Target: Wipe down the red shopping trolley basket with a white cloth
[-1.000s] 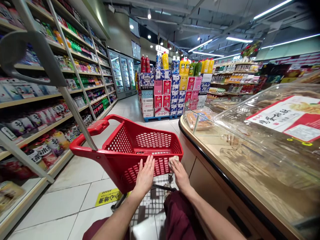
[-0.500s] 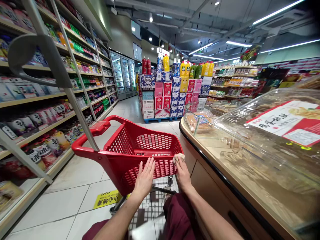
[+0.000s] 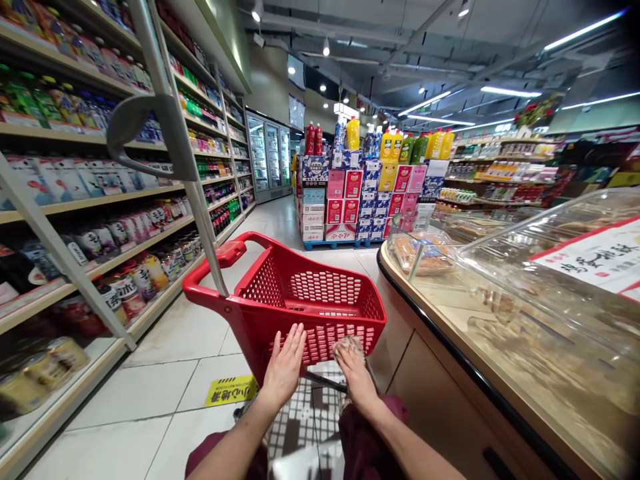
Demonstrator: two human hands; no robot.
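A red plastic shopping cart (image 3: 250, 333) with a perforated basket stands in front of me, nothing visible inside it. My left hand (image 3: 286, 363) lies flat with extended fingers against the near side wall of the basket. Lower on that same wall, toward the right end, my right hand (image 3: 356, 377) presses a crumpled pale cloth (image 3: 351, 345) against the perforated panel. Part of the cloth is hidden under the fingers. From the cart's handle end a metal pole rises, with a grey loop grip (image 3: 183, 137) on it.
Drink shelves (image 3: 115, 193) line the left side. A glass-topped counter (image 3: 415, 303) holding packaged food stands close on the right. Ahead is a pallet stack of drink cartons (image 3: 345, 207) with bottles on top. A yellow wet-floor sticker (image 3: 230, 391) marks the tiles.
My right hand with the cloth has moved down from the basket's upper rim to the perforated side. My left hand stays against the wall. The view has turned slightly left.
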